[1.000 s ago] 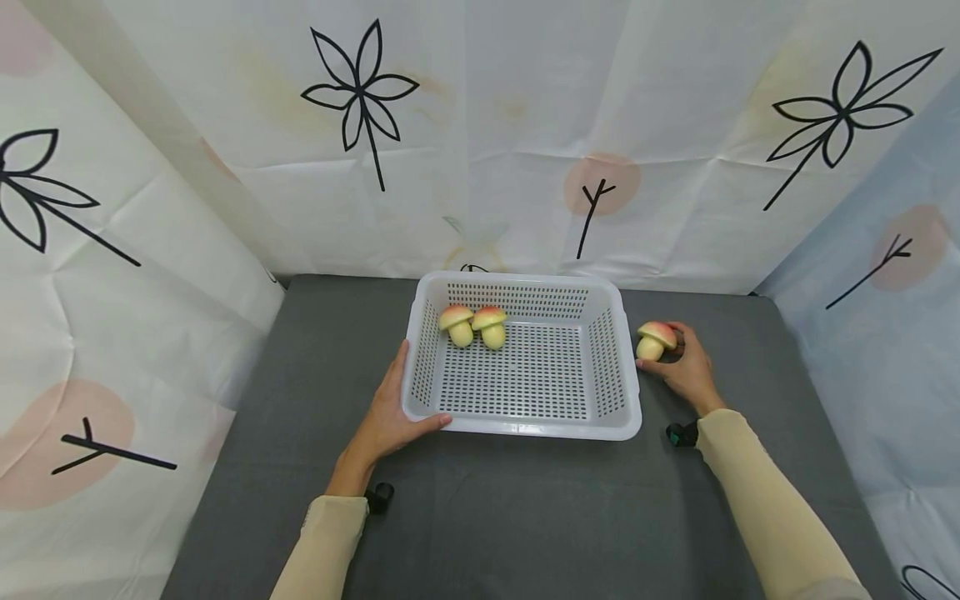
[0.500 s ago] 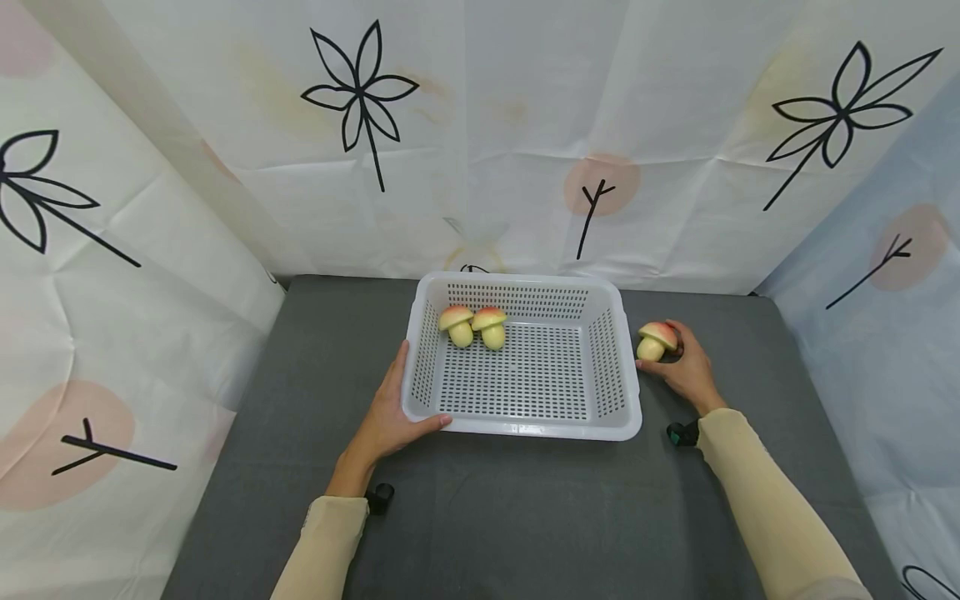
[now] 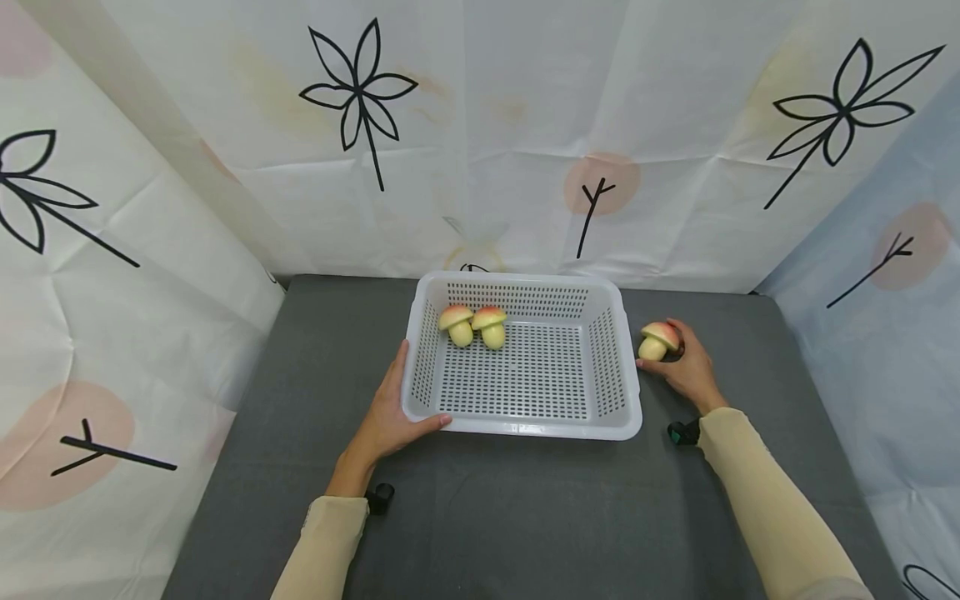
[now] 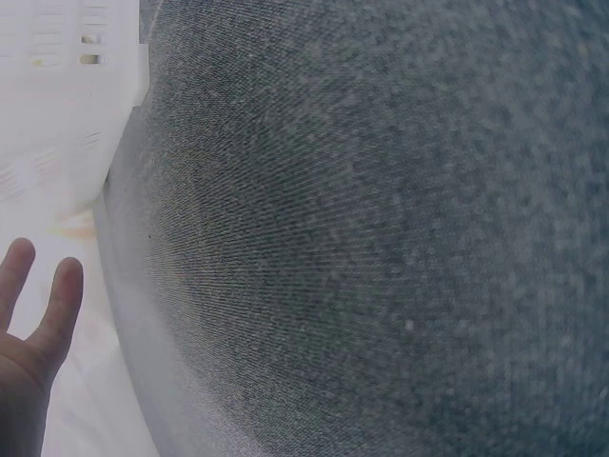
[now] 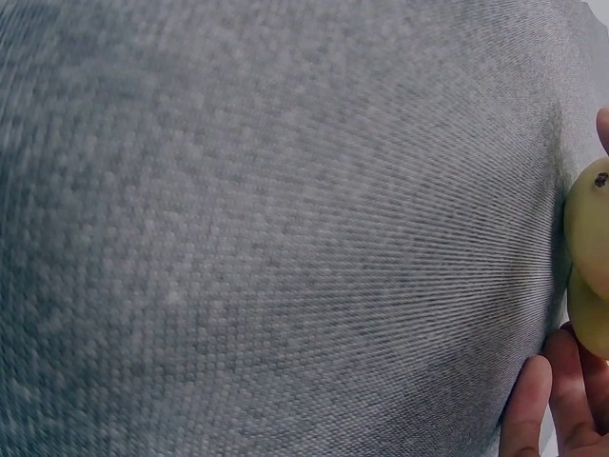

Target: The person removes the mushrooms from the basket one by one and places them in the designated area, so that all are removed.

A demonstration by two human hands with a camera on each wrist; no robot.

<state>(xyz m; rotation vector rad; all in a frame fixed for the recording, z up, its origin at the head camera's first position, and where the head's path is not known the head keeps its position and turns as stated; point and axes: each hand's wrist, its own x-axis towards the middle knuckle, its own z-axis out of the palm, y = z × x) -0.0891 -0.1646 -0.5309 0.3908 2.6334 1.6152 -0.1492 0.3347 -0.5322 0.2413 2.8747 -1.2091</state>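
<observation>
A white perforated plastic basket point(image 3: 513, 427) stands on the grey table. Two mushroom-shaped pieces, a left mushroom point(image 3: 457, 324) and a right mushroom point(image 3: 491, 327), lie side by side inside it near the back left, both with red and yellow caps and pale stems. My left hand point(image 3: 386, 425) rests against the basket's front left corner, thumb along the front rim and fingers extended by the left side. Just outside the right side, my right hand point(image 3: 686, 371) holds a third mushroom point(image 3: 659, 341) between thumb and fingers; part of it also shows in the right wrist view.
Grey cloth point(image 3: 525, 517) covers the table before the basket. A white patterned curtain point(image 3: 495, 125) rises behind the table, with more hanging at the left and right sides. A black strap point(image 3: 682, 432) is on the right wrist.
The right hand and its mushroom have shifted very slightly to the right. The left hand, the basket and the two mushrooms inside have stayed in place.
</observation>
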